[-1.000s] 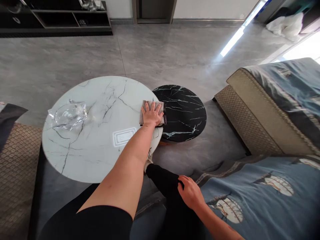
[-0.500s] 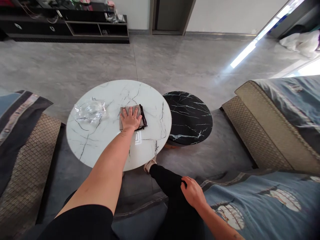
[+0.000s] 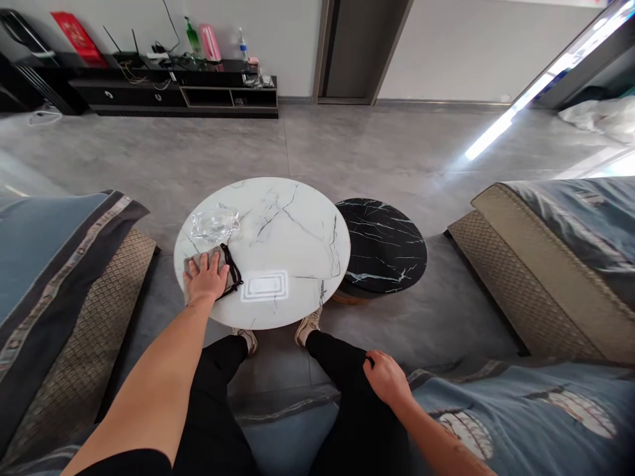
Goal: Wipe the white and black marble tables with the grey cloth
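Right now the main risk sits at the near left of the white round worktop (image 3: 297,244), where the folded grey cloth (image 3: 221,256) lies flat with its corner at the rim, perhaps over it; the wrist hides too much to tell. Pressing further left or nearer could, I judge, push the cloth off the edge, since only downward pressure seems to hold it. The crumpled clear plastic (image 3: 215,223) lies just beyond the cloth on the far side, and whether the 2 touch I cannot tell; a push that way could drag the plastic along or bunch the cloth's loose dark edging. Leaning hard so close to the rim might also tip the top, if its base is light. As for the left grip (image 3: 206,277), it is wide, palm down with fingers spread over the cloth, pressing rather than pinching. The right grip (image 3: 387,377) rests on the right knee (image 3: 347,360), fingers loosely curled; how far closed they are I cannot tell. Further right, the black round table (image 3: 387,244) sits partly beneath the white top's edge.
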Motion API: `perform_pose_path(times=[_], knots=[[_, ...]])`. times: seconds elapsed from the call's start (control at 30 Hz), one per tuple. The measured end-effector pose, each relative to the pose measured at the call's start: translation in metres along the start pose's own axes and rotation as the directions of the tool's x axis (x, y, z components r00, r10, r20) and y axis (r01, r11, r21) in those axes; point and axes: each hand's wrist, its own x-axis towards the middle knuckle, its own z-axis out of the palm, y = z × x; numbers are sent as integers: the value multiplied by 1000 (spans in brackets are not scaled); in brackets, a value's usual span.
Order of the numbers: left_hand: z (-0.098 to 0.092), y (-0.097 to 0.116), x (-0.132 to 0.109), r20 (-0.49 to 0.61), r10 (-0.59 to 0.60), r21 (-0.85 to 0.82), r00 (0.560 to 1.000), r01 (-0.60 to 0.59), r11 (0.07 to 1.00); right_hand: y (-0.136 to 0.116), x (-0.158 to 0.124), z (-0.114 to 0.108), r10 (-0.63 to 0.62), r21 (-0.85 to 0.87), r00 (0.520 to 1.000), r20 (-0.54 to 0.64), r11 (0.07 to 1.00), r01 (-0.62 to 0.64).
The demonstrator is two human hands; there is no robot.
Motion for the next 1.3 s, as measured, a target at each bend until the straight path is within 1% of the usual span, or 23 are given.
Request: perform_pose_path(times=[0.03,0.1,0.17,0.23,0.33,0.47,0.6,0.7,0.8,0.87,0.97,1.03,1.17,1.3], knots=[[-1,-11,-4,-3,-21,4,1000,21,1000,0,0,1,-3,-4,1000,-4,1000,3],[-3,-25,-13,-6,-56,0,998,56,998,-1,1,1,-7,-8,1000,-8,1000,7],[-3,-32,-21,-11,-102,-19,995,102,995,-2,1,0,-8,-10,1000,-7,1000,7],[-3,-32,-27,-24,-146,-43,989,145,988,-4,1,-2,-15,-10,1000,-8,1000,15],[-1,-25,-35,-41,-194,-64,980,191,979,-8,1,-4,-27,0,999,-18,1000,27],[5,-9,-49,-36,-230,-62,973,228,972,-12,2,-6,-31,9,999,-11,999,31],[12,9,-67,-25,-238,-43,971,236,971,-13,3,-6,-40,19,999,-14,999,40],[16,27,-80,-19,-215,-37,977,214,976,-14,3,-6,-46,29,999,-23,999,46],[21,56,-93,-14,-159,-29,987,159,987,-14,2,-7,-59,39,998,-21,997,60],[27,82,-103,-1,-114,-23,993,114,993,-13,2,-8,-63,49,998,-13,997,63],[38,132,-118,21,-22,0,1000,22,1000,-12,1,-8,-62,58,998,-10,996,63],[47,168,-129,33,70,19,997,-71,997,-10,1,-7,-60,63,998,-19,996,61],[59,238,-150,47,250,12,967,-251,968,-6,1,-4,-53,74,998,-42,996,56],[68,292,-168,52,384,-13,922,-384,923,-3,2,-2,-48,80,998,-51,995,52]])
